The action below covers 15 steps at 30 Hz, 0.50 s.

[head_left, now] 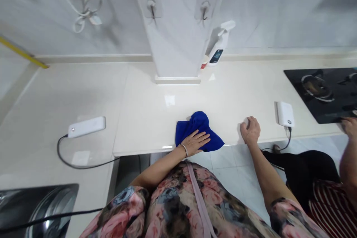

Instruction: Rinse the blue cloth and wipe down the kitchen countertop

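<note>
My left hand (195, 142) lies flat on a crumpled blue cloth (198, 121) at the front edge of the counter. Its fingers are stretched out over the fabric, and one corner of the cloth hangs past the edge. A bracelet circles that wrist. Further right, my right hand (250, 131) rests on the countertop near the same edge, its fingers curled in loosely and nothing visible in them. The pale, glossy countertop (150, 119) reflects light around both hands.
A white power bank (87, 127) with a black cable lies left; another white device (286, 114) sits right. Behind are a spray bottle (219, 46), a paper cup (204, 61) and a white pillar (178, 44). A gas hob (329, 100), a co-worker's hand (350, 126) and a sink (39, 212) flank me.
</note>
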{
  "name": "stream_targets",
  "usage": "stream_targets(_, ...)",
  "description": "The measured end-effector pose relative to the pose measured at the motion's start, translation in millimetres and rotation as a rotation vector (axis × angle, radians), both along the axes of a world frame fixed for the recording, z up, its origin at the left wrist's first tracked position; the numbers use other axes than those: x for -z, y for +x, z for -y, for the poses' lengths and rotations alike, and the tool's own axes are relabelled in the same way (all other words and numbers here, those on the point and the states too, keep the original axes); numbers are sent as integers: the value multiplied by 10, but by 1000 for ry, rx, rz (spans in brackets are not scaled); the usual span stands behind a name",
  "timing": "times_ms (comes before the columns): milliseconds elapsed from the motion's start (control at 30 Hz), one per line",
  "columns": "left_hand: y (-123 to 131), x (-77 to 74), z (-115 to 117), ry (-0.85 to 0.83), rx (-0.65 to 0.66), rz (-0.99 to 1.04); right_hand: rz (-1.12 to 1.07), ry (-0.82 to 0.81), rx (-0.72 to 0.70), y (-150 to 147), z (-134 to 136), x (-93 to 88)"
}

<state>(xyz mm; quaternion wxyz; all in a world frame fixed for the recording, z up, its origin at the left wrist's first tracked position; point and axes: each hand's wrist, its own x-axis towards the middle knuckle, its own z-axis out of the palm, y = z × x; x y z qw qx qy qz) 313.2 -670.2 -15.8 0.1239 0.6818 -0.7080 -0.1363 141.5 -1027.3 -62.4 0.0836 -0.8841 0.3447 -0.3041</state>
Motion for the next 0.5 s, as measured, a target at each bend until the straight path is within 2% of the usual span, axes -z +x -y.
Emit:
stream_targets(267, 127, 6, -563, 37, -145, 102, 12, -76, -50, -21, 38, 23)
stream_targets(500, 311, -16, -1189, 46, -243, 163, 19, -129, -84, -14, 36, 6)
